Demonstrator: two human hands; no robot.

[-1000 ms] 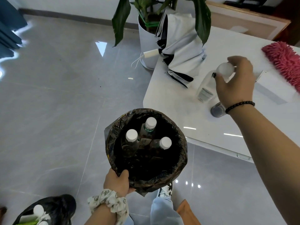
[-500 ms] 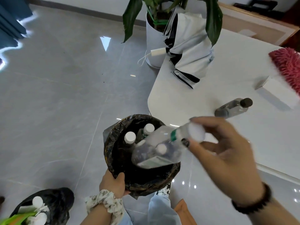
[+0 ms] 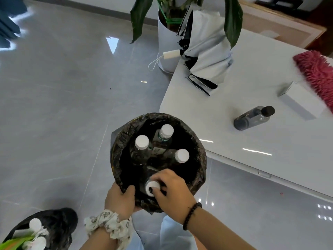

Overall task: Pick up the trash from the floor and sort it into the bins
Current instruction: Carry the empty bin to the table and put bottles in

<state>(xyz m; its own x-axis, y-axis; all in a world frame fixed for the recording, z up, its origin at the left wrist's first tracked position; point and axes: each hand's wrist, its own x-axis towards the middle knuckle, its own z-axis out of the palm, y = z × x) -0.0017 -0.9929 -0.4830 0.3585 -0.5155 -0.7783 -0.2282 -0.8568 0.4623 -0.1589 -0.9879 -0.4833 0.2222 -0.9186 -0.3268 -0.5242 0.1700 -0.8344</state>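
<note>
**Lowering a bottle into the lined bin**

Holding the near rim of the black-lined bin (image 3: 115, 154) with my left hand (image 3: 120, 199), I have my thumb curled over the edge and my fingers clenched on the liner. My right hand (image 3: 171, 192) reaches in over the same rim, its fingers (image 3: 158, 178) grasping the white cap of a clear bottle (image 3: 152, 187) that stands just inside the near wall. Deeper in the bin stand three more white-capped bottles (image 3: 142, 142), upright and close together, the farthest with a green label. At the lower left edge of the floor (image 3: 63, 105) sits a second black bag (image 3: 59, 221) with white-capped things and something green in it. Beyond the bin, on the white table (image 3: 234, 159), a dark bottle with a black cap (image 3: 254, 118) lies on its side, well apart from the bin. Farther back rest a white box (image 3: 302, 103), a red fluffy duster (image 3: 317, 73) and a folded umbrella (image 3: 205, 56), with a potted plant (image 3: 165, 33) on the floor behind.
</note>
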